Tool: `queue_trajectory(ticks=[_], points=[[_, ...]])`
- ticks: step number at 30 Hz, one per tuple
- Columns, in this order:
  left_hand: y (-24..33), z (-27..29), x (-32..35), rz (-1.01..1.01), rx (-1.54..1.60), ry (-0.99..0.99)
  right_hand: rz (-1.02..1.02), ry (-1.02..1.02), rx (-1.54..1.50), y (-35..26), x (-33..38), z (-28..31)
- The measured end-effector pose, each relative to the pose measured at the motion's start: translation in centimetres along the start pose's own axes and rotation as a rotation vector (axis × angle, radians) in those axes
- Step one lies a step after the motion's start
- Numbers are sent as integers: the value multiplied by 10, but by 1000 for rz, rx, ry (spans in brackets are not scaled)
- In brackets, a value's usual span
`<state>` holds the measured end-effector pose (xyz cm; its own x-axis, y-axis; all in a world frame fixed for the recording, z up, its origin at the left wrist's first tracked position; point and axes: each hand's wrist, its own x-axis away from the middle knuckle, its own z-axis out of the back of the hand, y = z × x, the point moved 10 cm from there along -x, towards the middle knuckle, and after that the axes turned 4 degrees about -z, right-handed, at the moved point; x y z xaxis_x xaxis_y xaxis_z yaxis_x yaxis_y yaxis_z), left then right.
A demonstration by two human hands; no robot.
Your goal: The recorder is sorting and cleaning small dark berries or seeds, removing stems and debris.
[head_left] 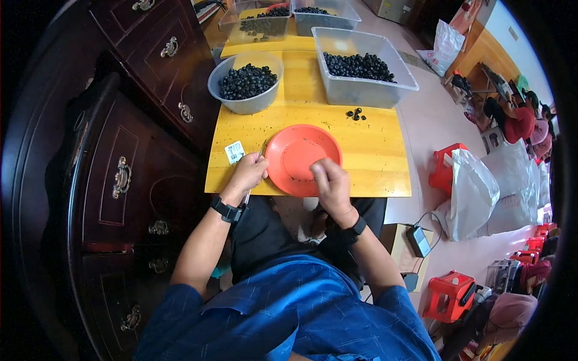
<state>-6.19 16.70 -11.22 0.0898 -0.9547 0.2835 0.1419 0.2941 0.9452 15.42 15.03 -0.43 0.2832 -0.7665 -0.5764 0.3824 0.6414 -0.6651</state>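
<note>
A shallow red plate [296, 157] lies at the near edge of the yellow table, with a few dark specks in it. At its left rim my left hand [247, 175] is closed around a thin, rod-like tool [247, 197], whose kind I cannot make out. Over the plate's lower right, my right hand [333, 185] is closed with its fingers curled; anything inside is hidden. To the left of the plate lies a white printed card [234, 152]. Several small round black pieces [356, 114], like beads or berries, lie loose beyond the plate to the right.
A round clear tub [245, 107] and a rectangular clear bin [365, 95] hold many black pieces farther back. More bins [328, 23] stand behind them. A dark wooden cabinet [108, 180] borders the left. Right are red stools [448, 296], white sacks [481, 192] and people seated.
</note>
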Motion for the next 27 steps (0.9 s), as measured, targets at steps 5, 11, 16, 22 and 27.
queue_trajectory(ticks=[5, 11, 16, 22, 27], points=[[17, -8, 16, -18, 86, 1, -1003, 149, -1507, 60, 35, -6], [33, -46, 35, -166, -166, -234, -1329, 221, -2047, 41, 72, -32], [81, -61, 75, -450, -227, -213, -1414, 327, -1988, 29, 84, -41], [120, -101, 120, -684, -545, -136, -1265, 152, -1927, 21, 84, -53], [125, -109, 130, -742, -661, -77, -1240, 164, -2031, 21, 83, -56]])
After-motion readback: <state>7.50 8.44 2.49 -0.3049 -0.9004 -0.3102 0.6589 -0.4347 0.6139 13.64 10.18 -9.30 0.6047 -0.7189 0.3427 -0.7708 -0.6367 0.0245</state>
